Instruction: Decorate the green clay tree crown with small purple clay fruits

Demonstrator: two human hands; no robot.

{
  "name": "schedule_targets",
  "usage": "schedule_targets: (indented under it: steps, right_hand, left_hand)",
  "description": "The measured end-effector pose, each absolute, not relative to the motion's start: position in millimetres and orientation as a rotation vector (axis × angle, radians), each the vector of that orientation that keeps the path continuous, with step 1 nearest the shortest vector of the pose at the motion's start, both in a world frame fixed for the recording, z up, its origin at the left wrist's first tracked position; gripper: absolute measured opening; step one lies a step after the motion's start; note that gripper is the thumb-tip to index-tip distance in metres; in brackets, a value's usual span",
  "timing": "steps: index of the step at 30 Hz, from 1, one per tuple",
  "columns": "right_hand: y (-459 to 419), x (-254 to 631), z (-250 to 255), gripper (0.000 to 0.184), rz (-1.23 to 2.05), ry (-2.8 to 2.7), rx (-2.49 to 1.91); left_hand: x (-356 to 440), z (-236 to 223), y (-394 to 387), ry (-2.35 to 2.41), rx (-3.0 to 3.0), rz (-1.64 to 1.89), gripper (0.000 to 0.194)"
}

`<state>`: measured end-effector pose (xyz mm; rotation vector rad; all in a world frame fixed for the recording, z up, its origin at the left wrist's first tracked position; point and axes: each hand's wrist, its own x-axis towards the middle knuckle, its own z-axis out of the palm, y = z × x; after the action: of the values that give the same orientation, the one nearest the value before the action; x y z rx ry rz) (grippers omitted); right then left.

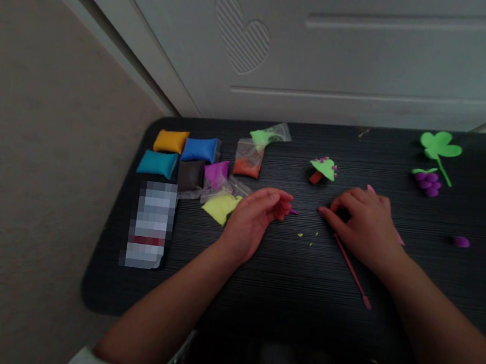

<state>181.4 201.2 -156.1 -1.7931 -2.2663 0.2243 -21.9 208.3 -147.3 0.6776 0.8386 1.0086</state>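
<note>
My left hand (252,224) is over the middle of the table with its fingers curled. A thin, pointed purple clay piece (293,212) juts out at its fingertips. My right hand (364,223) rests to the right, thumb and index finger brought together, with a small purple clay bit (320,210) at their tips. Beneath that hand, a thin pink modelling stick (352,272) slants toward the front edge. Part of another pink tool (400,238) shows behind the same hand. Just beyond the hands lies a clay mushroom (323,168) with a green, purple-dotted cap and an orange-brown stem.
Clay packets in yellow (171,141), blue (201,150), teal (157,164) and other colours fill the left side, above a blurred-out phone-like object (149,225). At right are a green clay leaf (440,146), purple clay grapes (428,182) and a purple lump (461,241). A white panel (373,62) borders the back.
</note>
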Motion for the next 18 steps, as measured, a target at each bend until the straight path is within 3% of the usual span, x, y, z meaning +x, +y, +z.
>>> schedule_targets:
  steps: [18]
  right_hand:
    - [200.5,178.0,-155.9,0.029,0.240,-2.277,-1.808]
  left_hand:
    - [-21.3,-147.9,208.5,0.828,0.684,1.016,0.017]
